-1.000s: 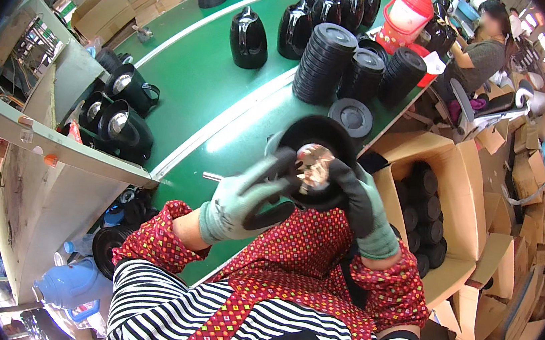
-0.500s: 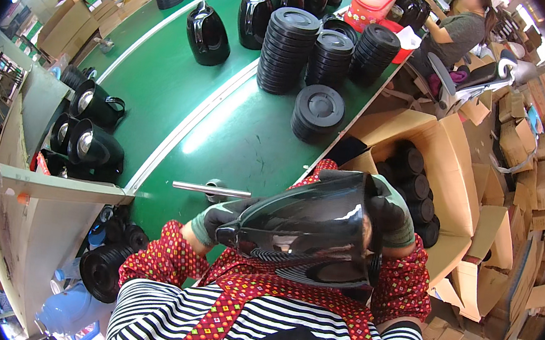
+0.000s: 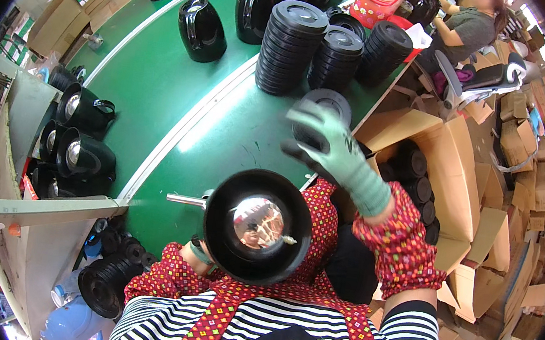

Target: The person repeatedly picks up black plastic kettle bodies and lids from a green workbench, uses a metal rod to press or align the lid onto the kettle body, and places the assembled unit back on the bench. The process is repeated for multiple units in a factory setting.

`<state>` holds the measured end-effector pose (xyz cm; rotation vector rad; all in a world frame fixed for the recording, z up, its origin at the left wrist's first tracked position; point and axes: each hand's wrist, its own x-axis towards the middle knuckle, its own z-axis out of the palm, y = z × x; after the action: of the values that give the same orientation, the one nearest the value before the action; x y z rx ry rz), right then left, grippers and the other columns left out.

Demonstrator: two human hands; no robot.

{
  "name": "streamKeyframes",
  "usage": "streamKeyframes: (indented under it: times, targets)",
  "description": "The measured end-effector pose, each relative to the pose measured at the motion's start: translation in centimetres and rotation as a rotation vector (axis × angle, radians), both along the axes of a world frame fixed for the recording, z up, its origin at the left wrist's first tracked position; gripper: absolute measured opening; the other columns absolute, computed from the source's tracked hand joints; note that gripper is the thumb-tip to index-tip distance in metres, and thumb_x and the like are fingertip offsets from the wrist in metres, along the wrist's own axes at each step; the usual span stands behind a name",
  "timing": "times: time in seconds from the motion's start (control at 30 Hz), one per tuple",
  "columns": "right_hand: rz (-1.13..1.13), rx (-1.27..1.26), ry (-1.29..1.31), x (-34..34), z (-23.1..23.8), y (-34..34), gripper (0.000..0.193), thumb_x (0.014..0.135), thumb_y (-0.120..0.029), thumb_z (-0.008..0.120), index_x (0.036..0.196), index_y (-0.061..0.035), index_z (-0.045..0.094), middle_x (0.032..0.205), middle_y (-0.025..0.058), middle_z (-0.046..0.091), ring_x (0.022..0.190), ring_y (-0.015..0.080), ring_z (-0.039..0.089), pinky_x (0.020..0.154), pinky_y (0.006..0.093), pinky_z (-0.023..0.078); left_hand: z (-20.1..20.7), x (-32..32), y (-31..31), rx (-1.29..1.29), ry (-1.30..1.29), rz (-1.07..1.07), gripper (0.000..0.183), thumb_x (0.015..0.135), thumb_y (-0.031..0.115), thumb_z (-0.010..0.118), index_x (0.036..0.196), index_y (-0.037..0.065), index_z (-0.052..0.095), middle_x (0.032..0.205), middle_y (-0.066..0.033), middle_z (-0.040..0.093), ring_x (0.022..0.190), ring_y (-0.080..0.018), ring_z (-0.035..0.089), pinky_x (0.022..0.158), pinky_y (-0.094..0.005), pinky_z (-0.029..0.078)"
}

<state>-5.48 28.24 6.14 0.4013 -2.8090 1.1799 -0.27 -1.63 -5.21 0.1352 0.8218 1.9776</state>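
A black jug shell (image 3: 227, 239) is tipped with its wide round end toward me, showing a shiny silver dome inside and a small pale bit near it. My left hand (image 3: 203, 251), in a green-and-dark glove, supports it from the left, its fingers mostly hidden behind the shell. My right hand (image 3: 332, 143), gloved alike, is off the jug and stretched over a short stack of round black discs (image 3: 329, 99). Its fingers are apart, somewhat blurred, and hold nothing visible. A metal rod (image 3: 185, 200) sticks out just left of the jug.
Taller stacks of black discs (image 3: 291, 51) and upright black jugs (image 3: 202, 31) stand on the green table (image 3: 157, 123). More jugs (image 3: 89, 152) lie at the left. A red bucket (image 3: 375, 4) is behind. An open carton (image 3: 454, 170) holds black cylinders at right; a person (image 3: 466, 31) sits beyond.
The jug has turned from lying sideways to its round end facing me, and shifted left. My right hand has let go of it and moved up to the short disc stack.
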Motion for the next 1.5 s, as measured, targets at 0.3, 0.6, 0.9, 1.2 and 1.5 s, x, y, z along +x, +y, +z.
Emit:
streamKeyframes:
  times: [0.3, 0.6, 0.9, 1.2, 1.5]
  targets:
    - [-0.309, 0.577, 0.110, -3.7, -6.4, 4.5, 0.093, 0.082, -0.053, 0.081, 0.163, -0.0293, 0.041, 0.162, 0.0316, 0.035, 0.148, 0.0537, 0.033, 0.121, 0.0582, 0.031, 0.3, -1.2, -0.6, -0.034, 0.064, 0.135, 0.070, 0.094, 0.022, 0.073, 0.153, -0.003, 0.044, 0.150, -0.0208, 0.055, 0.126, -0.0280, 0.060, 0.110, -0.0384, 0.049]
    - [-0.097, -0.444, 0.123, 11.0, 3.9, 0.1, 0.087, 0.093, -0.047, 0.073, 0.158, 0.0033, 0.044, 0.160, 0.0232, 0.048, 0.154, 0.0418, 0.038, 0.125, 0.0460, 0.031, 1.6, 0.7, 2.8, 0.011, 0.240, -0.078, 0.069, 0.090, 0.020, 0.076, 0.149, -0.003, 0.049, 0.146, -0.0203, 0.058, 0.118, -0.0272, 0.064, 0.104, -0.0375, 0.052]
    - [-0.102, -0.315, 0.160, 20.0, 6.1, -0.8, 0.092, 0.095, -0.058, 0.070, 0.161, -0.0003, 0.042, 0.166, 0.0243, 0.039, 0.155, 0.0431, 0.034, 0.125, 0.0473, 0.029, 3.4, 3.1, 4.9, -0.012, 0.458, -0.167, 0.068, 0.087, 0.019, 0.080, 0.145, -0.004, 0.054, 0.142, -0.0198, 0.062, 0.111, -0.0264, 0.068, 0.099, -0.0366, 0.055]
    - [-0.213, -0.408, 0.245, 23.8, 5.2, -0.7, 0.091, 0.098, -0.060, 0.064, 0.159, 0.0028, 0.043, 0.165, 0.0269, 0.038, 0.154, 0.0426, 0.035, 0.124, 0.0487, 0.029, 4.7, 4.1, 5.4, -0.071, 0.745, -0.125, 0.066, 0.084, 0.018, 0.083, 0.141, -0.004, 0.058, 0.137, -0.0193, 0.066, 0.104, -0.0256, 0.072, 0.094, -0.0357, 0.059]
    - [-0.324, -0.670, 0.077, 25.8, 6.8, -0.5, 0.093, 0.099, -0.052, 0.068, 0.165, 0.0015, 0.029, 0.166, 0.0260, 0.034, 0.155, 0.0396, 0.034, 0.125, 0.0450, 0.026, 4.2, 1.5, 4.7, -0.286, 1.506, 0.160, 0.065, 0.081, 0.017, 0.087, 0.137, -0.005, 0.063, 0.133, -0.0188, 0.070, 0.096, -0.0248, 0.076, 0.089, -0.0349, 0.062]
